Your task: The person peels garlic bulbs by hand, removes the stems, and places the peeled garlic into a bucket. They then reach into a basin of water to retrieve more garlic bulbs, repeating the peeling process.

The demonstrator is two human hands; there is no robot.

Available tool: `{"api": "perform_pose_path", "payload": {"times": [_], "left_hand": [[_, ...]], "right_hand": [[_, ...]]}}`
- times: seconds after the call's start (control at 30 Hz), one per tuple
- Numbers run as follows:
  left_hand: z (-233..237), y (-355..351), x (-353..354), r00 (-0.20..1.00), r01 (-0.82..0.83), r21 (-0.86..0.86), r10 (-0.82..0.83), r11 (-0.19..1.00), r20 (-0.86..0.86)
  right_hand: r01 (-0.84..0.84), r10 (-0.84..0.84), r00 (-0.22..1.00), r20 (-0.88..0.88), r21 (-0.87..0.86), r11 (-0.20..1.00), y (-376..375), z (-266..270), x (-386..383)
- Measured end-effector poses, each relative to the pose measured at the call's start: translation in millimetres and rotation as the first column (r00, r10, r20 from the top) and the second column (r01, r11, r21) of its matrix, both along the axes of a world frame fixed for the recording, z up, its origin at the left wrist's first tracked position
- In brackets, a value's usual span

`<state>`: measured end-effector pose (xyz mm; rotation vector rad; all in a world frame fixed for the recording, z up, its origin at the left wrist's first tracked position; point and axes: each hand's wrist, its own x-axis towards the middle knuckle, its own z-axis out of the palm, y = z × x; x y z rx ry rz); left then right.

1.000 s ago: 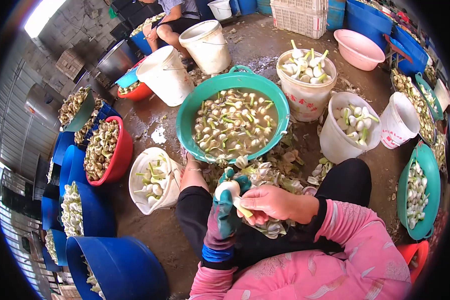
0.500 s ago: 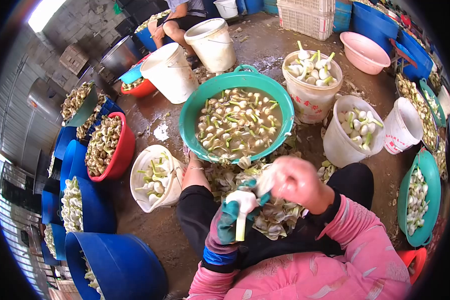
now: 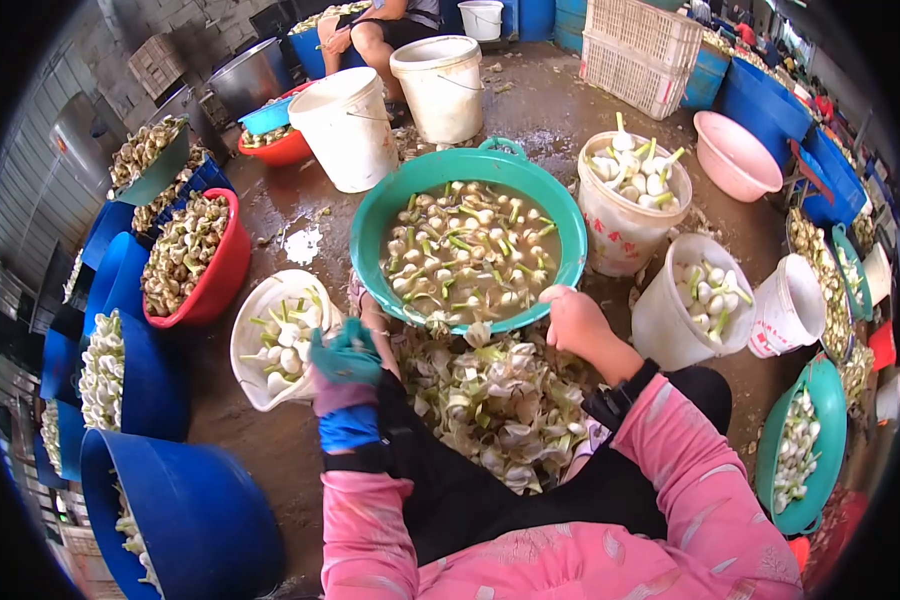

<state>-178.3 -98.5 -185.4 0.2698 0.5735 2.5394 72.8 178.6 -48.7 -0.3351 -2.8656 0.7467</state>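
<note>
My left hand [image 3: 346, 354], in a green glove, reaches over the right rim of a white bucket [image 3: 247, 372] of peeled garlic bulbs [image 3: 288, 345]. Its fingers look apart, and no bulb shows in them. My bare right hand [image 3: 578, 322] is curled by the front right rim of a big green basin [image 3: 367, 262]; its fingertips are hidden. Garlic bulbs [image 3: 475, 240] with short green stems float in the basin's murky water. A heap of garlic skins [image 3: 500, 410] lies between my legs, below the basin.
Two white buckets [image 3: 610, 225] [image 3: 660, 315] of peeled garlic stand right of the basin. Two tall white buckets [image 3: 345, 140] [image 3: 440, 95] stand behind it. A red tub [image 3: 232, 265] of unpeeled garlic and blue tubs [image 3: 195, 500] line the left. Another person [image 3: 370, 45] sits at the back.
My left hand has moved left from my lap to the white bucket, and the garlic bulb it held is out of it. My right hand has gone up to the basin's rim.
</note>
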Motion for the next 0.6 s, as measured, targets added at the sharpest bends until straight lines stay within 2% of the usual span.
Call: {"api": "perform_pose_path", "payload": {"times": [0.03, 0.07, 0.1, 0.13, 0.17, 0.2, 0.23, 0.27, 0.3, 0.33, 0.4, 0.47, 0.53, 0.57, 0.6], "left_hand": [[-23.3, 10.6, -1.9, 0.954, 0.191, 0.188, -0.137, 0.964, -0.267], [52.6, 27.9, 42.4, 0.975, 0.201, -0.28, -0.219, 0.939, -0.032], [127.8, 52.0, 88.9, 0.983, 0.114, -0.435, -0.164, 0.893, -0.079], [41.1, 62.1, 75.5, 0.941, 0.28, -0.329, -0.19, 0.902, 0.279], [112.0, 73.7, 99.6, 0.78, 0.343, -0.28, -0.106, 0.897, 0.617], [109.5, 80.1, 105.1, 0.751, 0.405, -0.289, -0.135, 0.867, 0.647], [103.8, 83.5, 109.4, 0.741, 0.424, -0.264, -0.164, 0.866, 0.651], [109.2, 83.8, 113.1, 0.788, 0.453, -0.235, -0.263, 0.86, 0.556], [97.0, 87.8, 115.1, 0.789, 0.411, -0.187, -0.246, 0.892, 0.563], [107.6, 92.1, 114.0, 0.806, 0.423, -0.289, -0.212, 0.859, 0.552], [106.1, 96.6, 108.3, 0.832, 0.436, -0.331, -0.234, 0.837, 0.504], [116.7, 100.1, 102.4, 0.842, 0.447, -0.38, -0.238, 0.81, 0.484], [116.2, 101.7, 97.3, 0.842, 0.458, -0.375, -0.257, 0.806, 0.475], [116.4, 101.0, 95.0, 0.835, 0.468, -0.377, -0.26, 0.8, 0.485], [115.0, 100.2, 94.7, 0.835, 0.461, -0.379, -0.249, 0.802, 0.49]], "right_hand": [[0.298, -0.277, 0.955, 0.11, -0.324, 0.898, 5.4, 3.6, -13.4], [0.556, -0.48, 0.826, 0.294, -0.563, 0.611, 10.4, 6.0, -26.7], [0.596, -0.436, 0.791, 0.43, -0.376, 0.71, 23.0, -9.4, -38.8], [0.604, -0.443, 0.782, 0.438, -0.357, 0.713, 37.2, -33.2, -48.9], [0.346, -0.272, 0.883, 0.382, -0.139, 0.928, 51.8, -61.0, -57.8], [0.024, -0.058, 0.923, 0.381, 0.095, 0.995, 64.3, -82.0, -65.9], [-0.121, 0.035, 0.933, 0.357, 0.221, 0.968, 75.9, -91.6, -78.6], [0.0, -0.152, 0.897, 0.416, 0.344, 0.939, 78.0, -104.7, -99.3], [0.014, -0.174, 0.882, 0.437, 0.345, 0.939, 80.4, -115.8, -119.2], [0.026, -0.189, 0.869, 0.457, 0.339, 0.94, 81.0, -129.0, -137.1], [-0.12, -0.124, 0.795, 0.594, 0.354, 0.927, 92.2, -177.5, -165.3], [-0.078, -0.139, 0.676, 0.724, 0.258, 0.963, 75.4, -180.7, -178.2], [-0.252, 0.009, 0.596, 0.803, 0.177, 0.951, 65.3, -196.7, -185.0], [-0.313, 0.062, 0.594, 0.802, 0.159, 0.936, 52.3, -183.5, -188.1], [-0.185, -0.026, 0.578, 0.815, 0.162, 0.969, 42.1, -165.8, -186.6]]}}
